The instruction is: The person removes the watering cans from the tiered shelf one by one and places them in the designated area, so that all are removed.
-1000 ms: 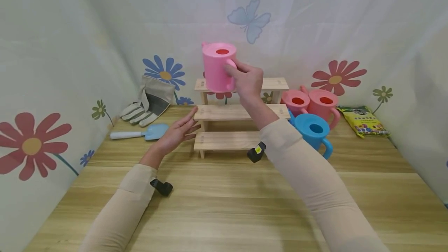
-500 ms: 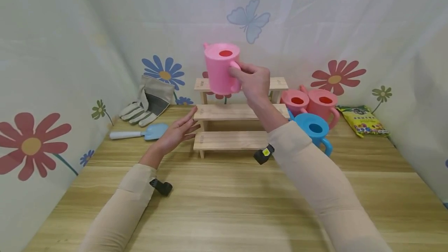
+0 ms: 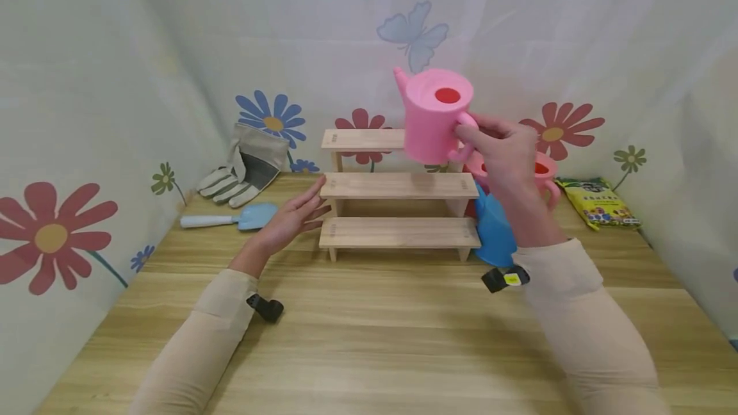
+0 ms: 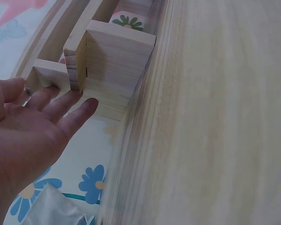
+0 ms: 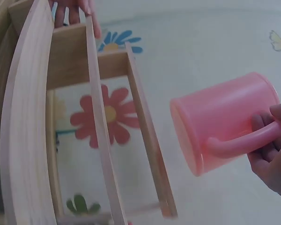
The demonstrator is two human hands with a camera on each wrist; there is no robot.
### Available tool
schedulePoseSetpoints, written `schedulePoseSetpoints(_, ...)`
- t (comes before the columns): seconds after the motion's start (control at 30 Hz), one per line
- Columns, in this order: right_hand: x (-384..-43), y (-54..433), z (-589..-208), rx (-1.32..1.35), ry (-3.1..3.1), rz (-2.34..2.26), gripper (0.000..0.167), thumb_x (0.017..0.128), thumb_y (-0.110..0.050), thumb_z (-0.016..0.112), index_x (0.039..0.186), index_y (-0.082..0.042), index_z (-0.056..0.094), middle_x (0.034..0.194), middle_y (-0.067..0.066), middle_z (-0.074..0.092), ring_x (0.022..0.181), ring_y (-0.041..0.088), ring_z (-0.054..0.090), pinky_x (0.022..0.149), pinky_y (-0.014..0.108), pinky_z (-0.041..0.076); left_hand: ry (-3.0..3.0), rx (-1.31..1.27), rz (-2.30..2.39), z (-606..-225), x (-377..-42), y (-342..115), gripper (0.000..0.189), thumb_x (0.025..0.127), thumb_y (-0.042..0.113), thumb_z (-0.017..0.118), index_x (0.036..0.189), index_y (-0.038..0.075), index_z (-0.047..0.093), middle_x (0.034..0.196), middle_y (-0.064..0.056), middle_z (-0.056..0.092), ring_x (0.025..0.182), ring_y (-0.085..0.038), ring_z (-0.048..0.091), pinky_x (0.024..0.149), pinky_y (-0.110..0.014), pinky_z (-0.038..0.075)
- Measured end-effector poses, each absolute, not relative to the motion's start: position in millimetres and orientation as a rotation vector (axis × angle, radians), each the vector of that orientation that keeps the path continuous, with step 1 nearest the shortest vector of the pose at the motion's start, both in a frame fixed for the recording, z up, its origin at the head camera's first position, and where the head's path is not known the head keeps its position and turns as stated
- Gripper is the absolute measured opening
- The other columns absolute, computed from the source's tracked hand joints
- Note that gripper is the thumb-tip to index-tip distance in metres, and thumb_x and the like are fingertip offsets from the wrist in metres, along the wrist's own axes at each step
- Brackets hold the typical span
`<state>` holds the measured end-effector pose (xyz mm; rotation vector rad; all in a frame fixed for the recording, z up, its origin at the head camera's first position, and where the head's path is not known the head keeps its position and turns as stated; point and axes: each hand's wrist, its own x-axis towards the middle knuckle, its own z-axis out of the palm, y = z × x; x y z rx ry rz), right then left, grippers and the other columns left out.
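Observation:
My right hand grips a pink watering can by its handle. The can hangs in the air in front of the right end of the top step, its spout pointing up and left. In the right wrist view the curled fingers go round the handle of the can. A three-step wooden stand occupies the back middle of the table. My left hand has its fingers extended against the stand's left side. The left wrist view shows these fingertips at the end of the wooden stand.
Right of the stand are a blue watering can and pink ones, partly hidden by my right arm. A yellow packet lies farther right. On the left lie a trowel and work gloves. A printed curtain hangs behind.
My right hand has carried the pink watering can to the right, from before the top step's left part to its right end. The left hand stays in place.

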<state>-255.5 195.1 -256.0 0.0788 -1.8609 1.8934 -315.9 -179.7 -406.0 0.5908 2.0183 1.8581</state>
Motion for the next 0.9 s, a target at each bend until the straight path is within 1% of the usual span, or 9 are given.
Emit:
schedulePoseSetpoints(0.1,-237,226,-260,-0.018,-1.92,1.797,0.051,0.078,-0.037,0.086,0.12,-0.01,0.075,0.107,0.004,0.073,0.099,0.019,0.064,0.078,0.02,0.056,2.021,0.59,1.855,-407,-316,-179,0.053,0.111,0.033,0.036,0.16,0.039,0.017,0.167,-0.007,0.006,0.147,-0.041,0.022,0.114,-0.06,0.027)
schedulePoseSetpoints(0.2,-222,257,-266,-0.097,-1.92,1.759,0.053,0.077,-0.038,0.086,0.12,-0.01,0.075,0.103,0.0,0.073,0.096,0.015,0.064,0.074,0.017,0.055,2.018,0.587,1.851,-407,-316,-179,0.054,0.111,0.033,0.036,0.16,0.038,0.017,0.167,-0.008,0.006,0.148,-0.041,0.021,0.114,-0.059,0.027)
schedulePoseSetpoints(0.33,-204,297,-273,-0.061,-1.802,1.836,0.046,0.078,-0.026,0.087,0.116,-0.003,0.075,0.094,0.001,0.075,0.085,0.014,0.069,0.073,0.017,0.055,2.04,0.572,1.844,-407,-315,-180,0.053,0.111,0.033,0.036,0.16,0.04,0.017,0.167,-0.007,0.008,0.147,-0.04,0.023,0.114,-0.058,0.028)
schedulePoseSetpoints(0.5,-188,336,-285,-0.059,-1.704,1.904,0.038,0.079,-0.014,0.086,0.111,0.002,0.076,0.092,0.003,0.075,0.085,0.012,0.071,0.075,0.015,0.054,2.047,0.584,1.833,-406,-317,-180,0.054,0.111,0.033,0.036,0.16,0.04,0.015,0.167,-0.007,0.009,0.147,-0.037,0.025,0.114,-0.057,0.028)
schedulePoseSetpoints(0.57,-185,348,-291,-0.082,-1.662,1.906,0.035,0.078,-0.008,0.086,0.109,0.005,0.075,0.09,0.004,0.075,0.082,0.012,0.072,0.073,0.015,0.055,2.043,0.587,1.83,-406,-317,-180,0.054,0.111,0.034,0.036,0.16,0.04,0.015,0.167,-0.007,0.009,0.147,-0.037,0.024,0.114,-0.057,0.028)
schedulePoseSetpoints(0.67,-184,363,-299,-0.024,-1.555,1.922,0.029,0.08,0.004,0.081,0.107,0.013,0.072,0.085,0.008,0.075,0.079,0.015,0.074,0.075,0.018,0.055,2.039,0.584,1.833,-406,-317,-181,0.054,0.11,0.034,0.037,0.16,0.041,0.016,0.166,-0.007,0.011,0.147,-0.037,0.025,0.114,-0.057,0.029)
schedulePoseSetpoints(0.73,-186,371,-304,0.047,-1.455,1.952,0.025,0.08,0.012,0.076,0.103,0.019,0.069,0.081,0.013,0.074,0.076,0.018,0.074,0.076,0.023,0.056,2.039,0.579,1.836,-406,-318,-181,0.053,0.11,0.033,0.037,0.16,0.041,0.017,0.166,-0.007,0.012,0.147,-0.036,0.026,0.114,-0.056,0.03)
schedulePoseSetpoints(0.83,-187,383,-310,0.068,-1.42,1.959,0.019,0.081,0.014,0.074,0.098,0.021,0.069,0.078,0.014,0.073,0.075,0.019,0.074,0.077,0.025,0.055,2.037,0.58,1.84,-407,-319,-182,0.054,0.11,0.033,0.037,0.16,0.041,0.017,0.166,-0.006,0.012,0.147,-0.035,0.027,0.114,-0.056,0.03)
schedulePoseSetpoints(0.9,-186,391,-315,0.026,-1.474,1.918,0.018,0.082,0.01,0.076,0.096,0.019,0.07,0.077,0.011,0.073,0.076,0.016,0.074,0.078,0.022,0.054,2.04,0.578,1.841,-407,-318,-181,0.054,0.11,0.033,0.038,0.16,0.04,0.017,0.167,-0.006,0.011,0.147,-0.036,0.026,0.114,-0.056,0.03)
